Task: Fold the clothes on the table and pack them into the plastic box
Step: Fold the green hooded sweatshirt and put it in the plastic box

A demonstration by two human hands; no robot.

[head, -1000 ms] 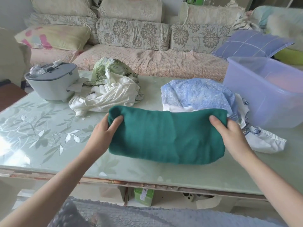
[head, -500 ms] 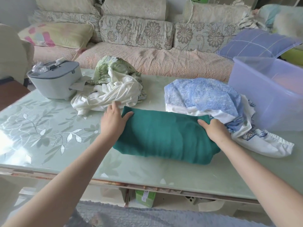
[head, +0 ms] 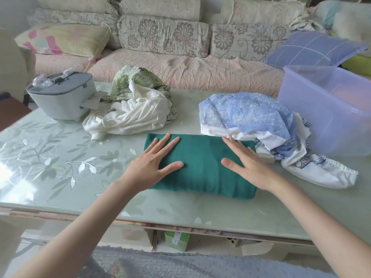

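A folded dark green garment [head: 202,167] lies flat on the glass table [head: 50,157], near its front middle. My left hand [head: 154,161] rests palm down on its left part, fingers spread. My right hand [head: 247,161] lies palm down on its right part, fingers apart too. Neither hand grips the cloth. A crumpled blue and white garment [head: 255,117] lies just behind and to the right, touching the green one. A rumpled white and green-leaf pile [head: 136,105] sits behind on the left. The translucent plastic box [head: 329,109] stands open at the right edge.
A grey lidded appliance [head: 62,97] stands at the table's back left. A floral sofa [head: 164,37] with cushions runs behind the table, with a blue checked pillow [head: 313,49] at its right. A green carton [head: 176,240] sits under the table.
The green garment was folded over away from me and laid down. Both hands let go of its edges and now press flat on top of it.
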